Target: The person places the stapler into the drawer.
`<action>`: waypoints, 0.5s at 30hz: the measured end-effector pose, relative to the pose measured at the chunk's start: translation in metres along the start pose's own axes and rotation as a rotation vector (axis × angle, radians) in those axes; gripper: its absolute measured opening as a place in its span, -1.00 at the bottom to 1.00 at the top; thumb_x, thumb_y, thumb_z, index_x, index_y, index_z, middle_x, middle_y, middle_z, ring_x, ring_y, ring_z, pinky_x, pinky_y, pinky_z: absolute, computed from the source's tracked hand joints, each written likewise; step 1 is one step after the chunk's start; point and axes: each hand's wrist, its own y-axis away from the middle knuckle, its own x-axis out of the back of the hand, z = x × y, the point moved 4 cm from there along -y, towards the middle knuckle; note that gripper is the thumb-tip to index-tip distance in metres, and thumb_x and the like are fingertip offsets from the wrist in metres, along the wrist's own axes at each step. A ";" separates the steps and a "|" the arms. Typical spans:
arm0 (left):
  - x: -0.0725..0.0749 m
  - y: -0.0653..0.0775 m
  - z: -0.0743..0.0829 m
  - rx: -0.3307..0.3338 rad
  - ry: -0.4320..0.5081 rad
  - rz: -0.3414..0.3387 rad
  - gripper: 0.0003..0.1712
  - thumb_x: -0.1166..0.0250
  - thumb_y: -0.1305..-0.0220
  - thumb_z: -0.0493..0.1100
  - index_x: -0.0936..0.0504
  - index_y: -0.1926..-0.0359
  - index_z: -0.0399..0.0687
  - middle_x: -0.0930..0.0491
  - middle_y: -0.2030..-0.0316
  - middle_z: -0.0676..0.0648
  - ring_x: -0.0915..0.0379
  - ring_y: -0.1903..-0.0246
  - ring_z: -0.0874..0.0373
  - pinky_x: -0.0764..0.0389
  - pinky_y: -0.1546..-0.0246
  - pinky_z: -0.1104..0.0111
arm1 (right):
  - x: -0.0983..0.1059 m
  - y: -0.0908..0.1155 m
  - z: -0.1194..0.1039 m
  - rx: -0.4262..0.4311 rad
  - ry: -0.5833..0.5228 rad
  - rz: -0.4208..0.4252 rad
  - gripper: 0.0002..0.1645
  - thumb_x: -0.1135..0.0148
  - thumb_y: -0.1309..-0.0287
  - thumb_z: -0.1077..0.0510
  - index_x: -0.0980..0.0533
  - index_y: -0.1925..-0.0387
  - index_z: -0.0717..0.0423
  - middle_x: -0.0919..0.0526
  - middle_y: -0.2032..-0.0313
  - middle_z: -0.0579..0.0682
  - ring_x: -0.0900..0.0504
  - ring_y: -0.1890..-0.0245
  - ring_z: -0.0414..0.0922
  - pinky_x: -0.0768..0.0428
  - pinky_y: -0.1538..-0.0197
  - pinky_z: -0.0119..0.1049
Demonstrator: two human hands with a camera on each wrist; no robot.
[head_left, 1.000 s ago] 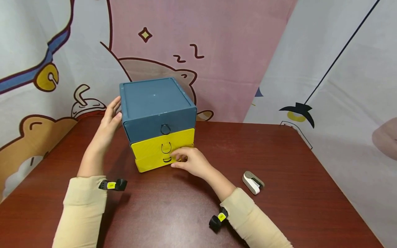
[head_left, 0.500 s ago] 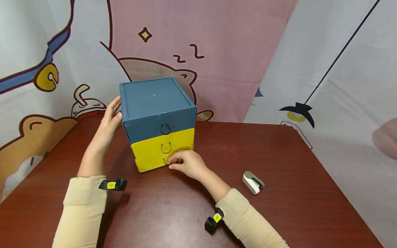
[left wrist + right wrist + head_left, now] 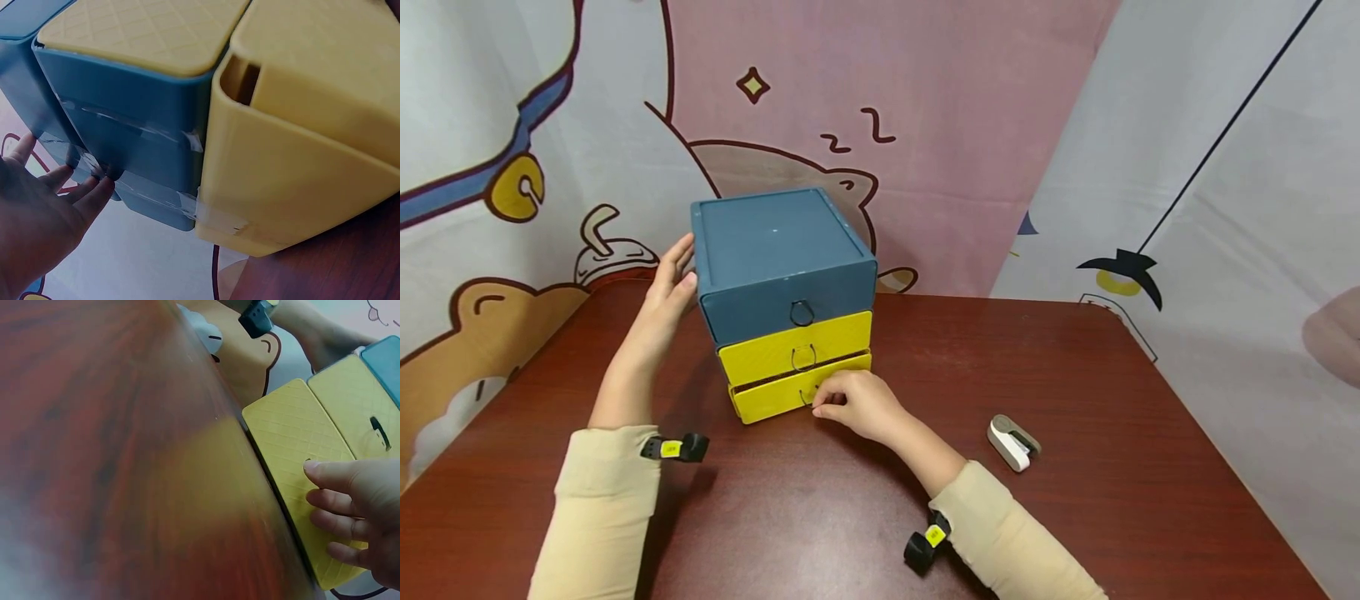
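A small chest of drawers with a blue top [image 3: 775,237] stands on the table, its front showing one blue drawer [image 3: 752,311] above two yellow ones. My left hand [image 3: 662,292] steadies the left side, and in the left wrist view its fingertips touch the taped blue wall [image 3: 137,131]. At the lowest yellow drawer [image 3: 771,401], my right hand [image 3: 861,404] pinches the dark ring handle [image 3: 804,398], partly hidden behind the fingers. That drawer juts out slightly, with a thin dark gap along its top edge. The middle yellow drawer [image 3: 842,331] is closed, its ring handle hanging.
A white and grey stapler [image 3: 1013,442] lies on the reddish-brown table [image 3: 1120,500], right of the right forearm. Behind the table hangs a cartoon-print cloth [image 3: 940,150]. A blurred bit of a person's skin [image 3: 1332,337] shows at the right edge.
My right hand has moved down to the bottom drawer's ring handle and gripped it, and that drawer has slid a little toward me. The left hand stays against the side.
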 end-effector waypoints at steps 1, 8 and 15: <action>0.000 0.000 0.000 0.000 -0.001 0.000 -0.23 0.02 -0.41 0.05 0.13 -0.51 0.12 0.25 -0.49 -0.09 0.28 -0.43 -0.01 0.20 -0.34 -0.06 | 0.001 0.002 -0.001 0.001 -0.007 -0.007 -0.95 -0.41 -0.06 0.06 -0.67 0.41 -0.11 -0.60 0.46 -0.33 -0.48 0.44 -0.33 -0.45 0.33 -0.42; 0.000 0.000 0.000 -0.001 0.000 0.004 -0.22 0.01 -0.41 0.07 0.13 -0.51 0.11 0.25 -0.49 -0.10 0.30 -0.43 -0.01 0.22 -0.34 -0.06 | 0.006 0.020 -0.008 0.032 -0.048 -0.045 -0.96 -0.42 -0.05 0.09 -0.68 0.41 -0.10 -0.60 0.44 -0.34 -0.48 0.42 -0.36 -0.46 0.30 -0.45; 0.000 0.000 -0.001 0.011 -0.002 0.012 -0.23 0.01 -0.41 0.07 0.13 -0.52 0.14 0.24 -0.49 -0.08 0.30 -0.43 0.00 0.22 -0.34 -0.05 | 0.012 0.038 -0.018 0.072 -0.053 -0.079 -0.96 -0.42 -0.06 0.13 -0.67 0.43 -0.09 -0.61 0.41 -0.33 -0.54 0.33 -0.37 -0.50 0.17 -0.45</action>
